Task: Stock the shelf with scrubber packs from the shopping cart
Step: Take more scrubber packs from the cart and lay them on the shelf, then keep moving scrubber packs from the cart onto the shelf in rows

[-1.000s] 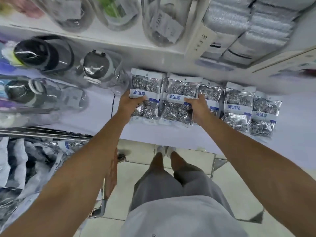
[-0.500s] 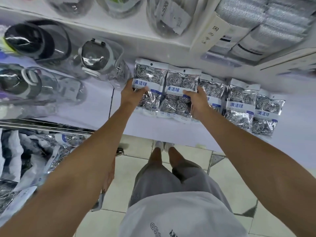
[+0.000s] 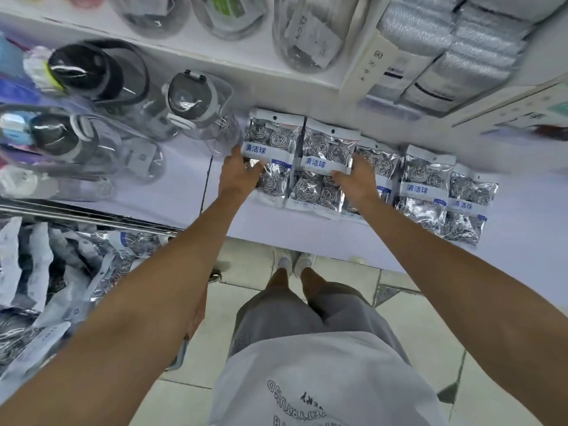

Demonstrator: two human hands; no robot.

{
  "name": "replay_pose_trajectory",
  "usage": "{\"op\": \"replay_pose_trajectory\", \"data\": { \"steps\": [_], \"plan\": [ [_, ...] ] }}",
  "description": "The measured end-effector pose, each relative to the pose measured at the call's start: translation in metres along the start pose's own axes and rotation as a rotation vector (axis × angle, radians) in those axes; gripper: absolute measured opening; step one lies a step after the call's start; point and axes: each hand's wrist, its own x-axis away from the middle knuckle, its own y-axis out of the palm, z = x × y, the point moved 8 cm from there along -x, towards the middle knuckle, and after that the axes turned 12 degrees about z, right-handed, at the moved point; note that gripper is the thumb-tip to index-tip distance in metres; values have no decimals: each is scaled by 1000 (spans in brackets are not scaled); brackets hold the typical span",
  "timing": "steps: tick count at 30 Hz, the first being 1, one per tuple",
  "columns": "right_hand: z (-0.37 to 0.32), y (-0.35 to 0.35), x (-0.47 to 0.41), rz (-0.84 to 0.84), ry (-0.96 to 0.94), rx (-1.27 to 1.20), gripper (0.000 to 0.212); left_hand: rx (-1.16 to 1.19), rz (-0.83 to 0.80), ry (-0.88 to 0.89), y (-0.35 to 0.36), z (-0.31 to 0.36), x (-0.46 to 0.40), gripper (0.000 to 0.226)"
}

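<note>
Several silver scrubber packs with blue-lettered labels lie in a row on the white shelf (image 3: 172, 192). My left hand (image 3: 238, 173) grips the left edge of the leftmost scrubber pack (image 3: 272, 149). My right hand (image 3: 356, 179) holds the right edge of the second scrubber pack (image 3: 322, 161), covering part of a third pack (image 3: 379, 162). Two more packs (image 3: 425, 186) (image 3: 468, 207) lie to the right. The shopping cart (image 3: 92, 221) at the lower left holds a heap of loose scrubber packs (image 3: 61, 272).
Clear water bottles with dark lids (image 3: 196, 109) stand on the shelf just left of the packs. An upper shelf carries more bottles and stacked silver pads (image 3: 445, 50). Below are my legs and the tiled floor (image 3: 415, 327).
Both hands have pushed the two packs a little farther back on the shelf, closer to the bottles. The other packs have not moved.
</note>
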Motion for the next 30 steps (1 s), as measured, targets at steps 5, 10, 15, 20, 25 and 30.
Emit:
{"op": "replay_pose_trajectory", "data": {
  "steps": [5,10,15,20,25,30],
  "plan": [
    [-34,-18,53,-86,-279,195,60,-183,29,140,-35,14,43,69],
    [-74,-28,115,-159,-612,336,52,-356,136,295,-78,22,110,45],
    [-107,-27,178,-169,-922,423,53,-423,302,335,-113,2,172,47],
    [-127,-7,235,-200,-1195,476,54,-432,465,165,-140,-38,248,46],
    [-120,25,289,-328,-1318,493,54,-285,599,-114,-159,-103,330,44],
    [-108,63,338,-474,-1361,519,43,-184,686,-343,-165,-168,395,45]
  ]
}}
